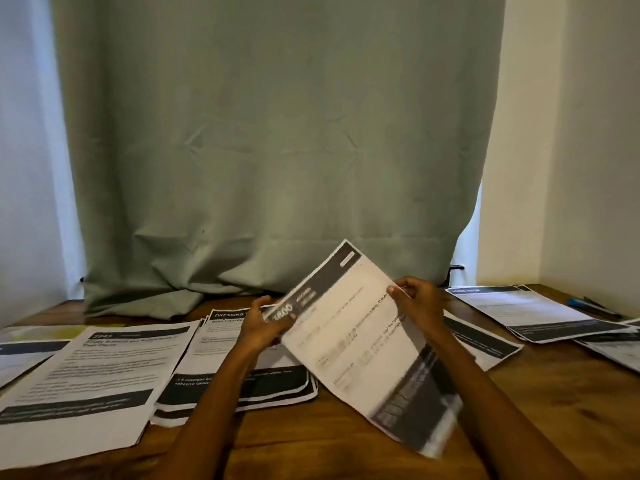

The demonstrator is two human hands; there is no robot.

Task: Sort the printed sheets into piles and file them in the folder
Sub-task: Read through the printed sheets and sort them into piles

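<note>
Sorting step. My left hand point(265, 323) and right hand point(420, 306) both pinch held sheets point(360, 344), fingers curled on top edges, stack tilted above surface point(346, 438). Piles lie left, centre, right. Next: read heading, pick matching pile point(239, 358), lay down squarely.

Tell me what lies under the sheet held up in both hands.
Under the held sheet show the wooden table, the right edge of the "DRESSING" pile and part of a dark-banded sheet. Whatever lies directly beneath its middle is covered.
</note>
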